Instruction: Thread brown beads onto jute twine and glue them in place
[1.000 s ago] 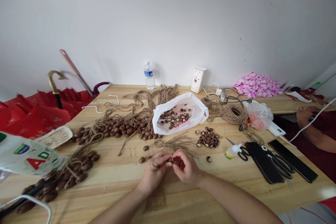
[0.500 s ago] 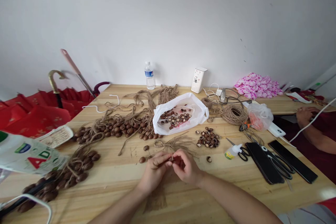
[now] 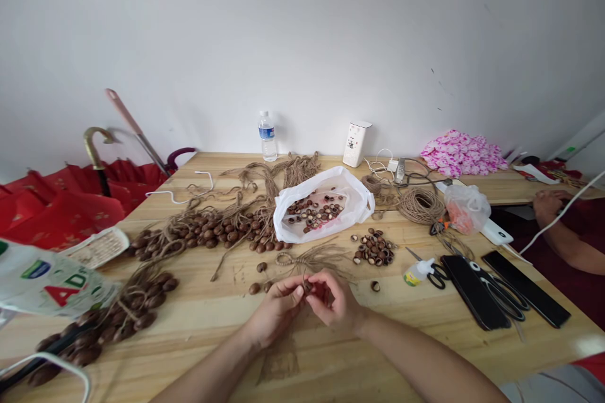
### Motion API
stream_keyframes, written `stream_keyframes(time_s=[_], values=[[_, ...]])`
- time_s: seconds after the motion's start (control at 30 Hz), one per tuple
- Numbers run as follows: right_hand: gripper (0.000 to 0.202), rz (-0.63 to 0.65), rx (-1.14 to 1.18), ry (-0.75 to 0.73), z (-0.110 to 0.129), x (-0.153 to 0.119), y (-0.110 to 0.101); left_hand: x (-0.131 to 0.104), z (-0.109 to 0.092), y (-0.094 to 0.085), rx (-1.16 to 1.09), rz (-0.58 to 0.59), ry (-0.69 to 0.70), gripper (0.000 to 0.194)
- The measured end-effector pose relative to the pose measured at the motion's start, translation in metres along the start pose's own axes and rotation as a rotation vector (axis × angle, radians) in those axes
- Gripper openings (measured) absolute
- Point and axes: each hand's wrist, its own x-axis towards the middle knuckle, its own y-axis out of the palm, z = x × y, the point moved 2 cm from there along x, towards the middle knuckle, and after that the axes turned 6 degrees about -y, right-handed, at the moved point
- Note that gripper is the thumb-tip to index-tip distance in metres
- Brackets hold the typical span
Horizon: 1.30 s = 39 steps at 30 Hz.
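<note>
My left hand [image 3: 280, 310] and my right hand [image 3: 333, 300] meet above the near middle of the table, fingertips pinched together on a small brown nut shell [image 3: 308, 288]. A thin strand of twine seems to stand up from the shell; the fingers cover much of both. Just beyond lies a looped bundle of jute twine [image 3: 307, 259] with frayed ends. A pile of half nut shells [image 3: 375, 247] sits to the right of it, and one loose half shell [image 3: 375, 286] lies nearer. Behind, an open white plastic bag [image 3: 326, 236] holds more shells.
Strung brown nuts [image 3: 208, 230] spread over the left side, beside a large white bottle [image 3: 57, 283]. At right lie a glue bottle [image 3: 418, 272], small scissors [image 3: 439, 277], large scissors [image 3: 503, 296], a phone [image 3: 472, 296] and a twine coil [image 3: 422, 206]. Another person's hand [image 3: 547, 204] rests far right.
Both hands stay together at the same spot. The left fingers and thumb have shifted a little around the shell, and more of it now shows.
</note>
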Motion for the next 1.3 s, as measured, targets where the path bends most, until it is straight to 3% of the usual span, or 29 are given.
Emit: stream_keyframes(time_s=[0.17,1.3], values=[[0.023,0.02,0.042,0.004,-0.0027,-0.0021,0.0017,0.0014,0.0003,0.0001,-0.091,0.078,-0.044,0.018],[0.028,0.097,0.098,0.062,-0.0087,-0.0051,0.0059,0.0033,-0.0024,0.0022,-0.187,0.144,-0.08,0.01]])
